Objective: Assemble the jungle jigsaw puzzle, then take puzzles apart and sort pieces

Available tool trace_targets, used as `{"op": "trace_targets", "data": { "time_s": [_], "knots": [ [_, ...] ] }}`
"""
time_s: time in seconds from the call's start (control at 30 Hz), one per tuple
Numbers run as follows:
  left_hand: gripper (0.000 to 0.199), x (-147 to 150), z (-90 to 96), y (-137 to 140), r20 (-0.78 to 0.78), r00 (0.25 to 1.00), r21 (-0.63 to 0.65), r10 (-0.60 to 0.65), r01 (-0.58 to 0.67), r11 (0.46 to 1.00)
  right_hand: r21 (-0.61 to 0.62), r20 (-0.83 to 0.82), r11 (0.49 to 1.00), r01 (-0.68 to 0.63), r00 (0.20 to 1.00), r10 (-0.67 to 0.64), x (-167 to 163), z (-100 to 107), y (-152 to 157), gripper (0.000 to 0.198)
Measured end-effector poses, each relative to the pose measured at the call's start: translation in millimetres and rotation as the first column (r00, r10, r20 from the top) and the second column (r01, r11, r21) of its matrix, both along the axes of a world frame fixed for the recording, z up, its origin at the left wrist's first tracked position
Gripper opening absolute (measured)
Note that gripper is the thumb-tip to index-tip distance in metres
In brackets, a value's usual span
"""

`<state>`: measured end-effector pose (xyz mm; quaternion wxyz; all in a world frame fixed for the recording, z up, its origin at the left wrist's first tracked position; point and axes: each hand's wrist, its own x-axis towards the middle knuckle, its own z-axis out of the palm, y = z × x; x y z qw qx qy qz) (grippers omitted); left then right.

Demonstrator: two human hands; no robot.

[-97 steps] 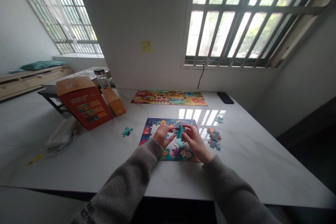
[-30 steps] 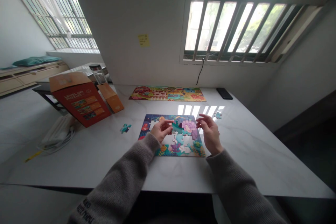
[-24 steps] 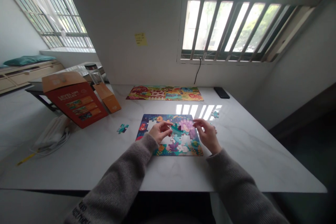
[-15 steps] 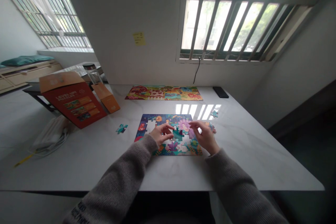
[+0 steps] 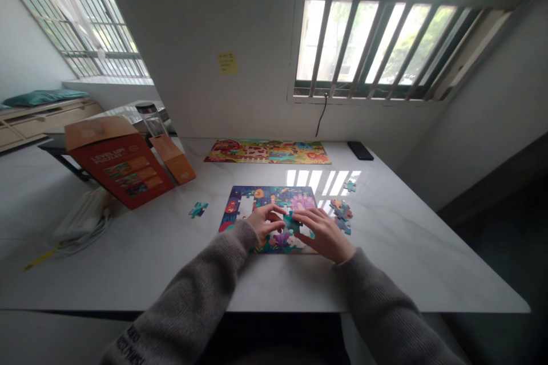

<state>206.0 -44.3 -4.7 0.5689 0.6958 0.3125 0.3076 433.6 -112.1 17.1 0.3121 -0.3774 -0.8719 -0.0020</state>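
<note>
A partly assembled jigsaw puzzle [image 5: 261, 193] with a dark blue border and colourful animal pictures lies flat on the table. Near its middle is a teal puzzle piece [image 5: 293, 223], with white gaps around it. My right hand [image 5: 323, 234] reaches over the puzzle's right part, its thumb and fingers at the right edges of that piece. At the piece's left side is my left hand [image 5: 265, 221], thumb and index finger apart with nothing visible between them. My hands hide part of the puzzle's middle.
Loose puzzle pieces [image 5: 341, 209] lie right of the puzzle, another piece [image 5: 349, 185] farther back, and one [image 5: 198, 209] to the left. Behind are a finished long puzzle [image 5: 257, 151] and a phone [image 5: 360, 150]. An orange-red box [image 5: 124, 165] and a white power strip [image 5: 81, 218] stand left.
My right hand has moved left and down from the puzzle's right side onto the teal piece, uncovering the loose pieces. The teal piece has shifted slightly; my left hand has barely moved.
</note>
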Motion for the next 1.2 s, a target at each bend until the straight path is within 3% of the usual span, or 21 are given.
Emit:
{"op": "trace_targets", "data": {
  "time_s": [0.13,0.27,0.37,0.53,0.73,1.07,1.2],
  "knots": [
    [0.04,-1,-0.4,-1,-0.109,0.989,0.271,0.099,-0.066,0.96,0.032,0.049,0.998,0.054,0.997,-0.056,18,-1,0,0.036],
    [0.022,0,-5.4,0,-0.161,0.979,0.603,0.123,-0.001,0.797,-0.022,0.075,0.995,0.102,0.992,-0.1,36,-6,-1,0.03],
    [0.018,3,-12.0,-1,-0.194,0.98,0.724,0.049,0.109,0.681,-0.047,0.122,0.993,0.109,0.987,-0.103,38,-10,-3,0.027],
    [0.015,7,-14.5,-7,-0.296,0.955,0.727,0.013,0.217,0.652,-0.068,0.161,0.993,0.094,0.983,-0.082,31,-13,-3,0.022],
    [0.024,9,-9.8,-13,-0.422,0.901,0.751,0.101,0.285,0.596,-0.091,0.181,0.99,0.105,0.98,-0.087,30,-11,-3,0.023],
    [0.028,11,-9.1,-18,-0.505,0.845,0.794,0.174,0.376,0.478,-0.114,0.16,0.989,0.091,0.984,-0.073,29,-19,0,0.021],
    [0.029,11,-10.4,-19,-0.508,0.837,0.805,0.204,0.378,0.458,-0.122,0.151,0.988,0.094,0.986,-0.075,29,-19,0,0.019]
  ]
}}
